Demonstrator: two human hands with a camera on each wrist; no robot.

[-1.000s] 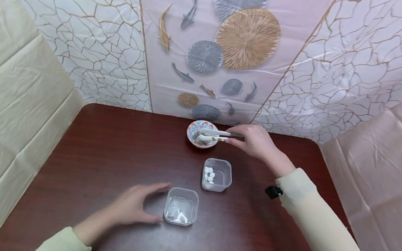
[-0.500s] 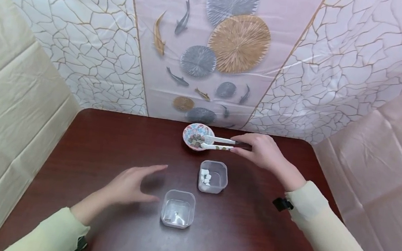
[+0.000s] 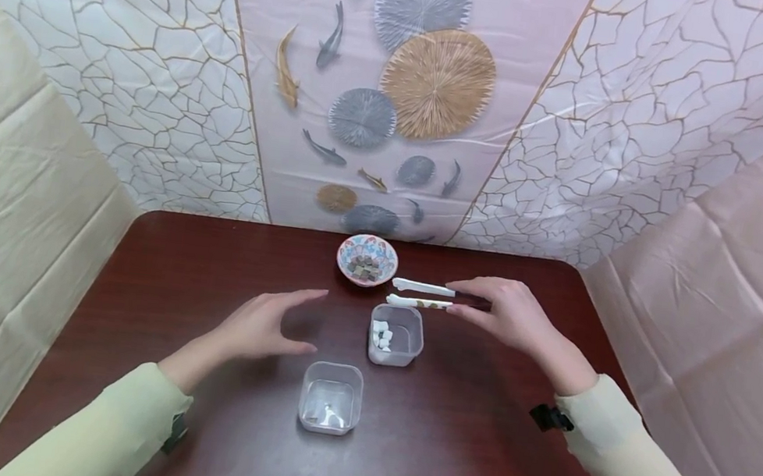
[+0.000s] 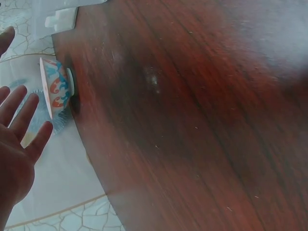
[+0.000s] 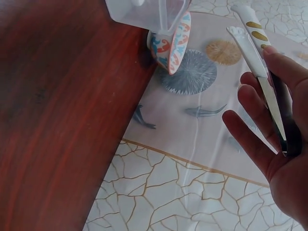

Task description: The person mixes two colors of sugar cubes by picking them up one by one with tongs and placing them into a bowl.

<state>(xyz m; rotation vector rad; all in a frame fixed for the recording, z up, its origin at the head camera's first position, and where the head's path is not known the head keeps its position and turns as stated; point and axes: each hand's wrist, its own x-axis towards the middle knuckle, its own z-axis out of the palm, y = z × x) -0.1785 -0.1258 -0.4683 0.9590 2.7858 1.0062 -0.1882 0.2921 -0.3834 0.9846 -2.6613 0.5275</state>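
Tongs (image 3: pixel 416 302) pinched between thumb and fingers of right hand (image 3: pixel 513 313); in the head view, tips apart, between bowl (image 3: pixel 352 249) and box (image 3: pixel 405 358) of white pieces (image 3: pixel 381 327). Left hand (image 3: pixel 260 328) relaxed, thumb and fingers spread, holding nothing. Judgement: tongs light, springy; dark metal stiff, possibly slippery; smooth pale ends may skid. Best hold: mid-arm, thumb opposing fingers, gentle squeeze.

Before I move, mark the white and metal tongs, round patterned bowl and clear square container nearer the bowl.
White and metal tongs (image 3: pixel 420 303): head view, lower white arm.
Round patterned bowl (image 3: pixel 367 245): head view, inner far wall.
Clear container nearer the bowl (image 3: pixel 394 358): head view, front wall.
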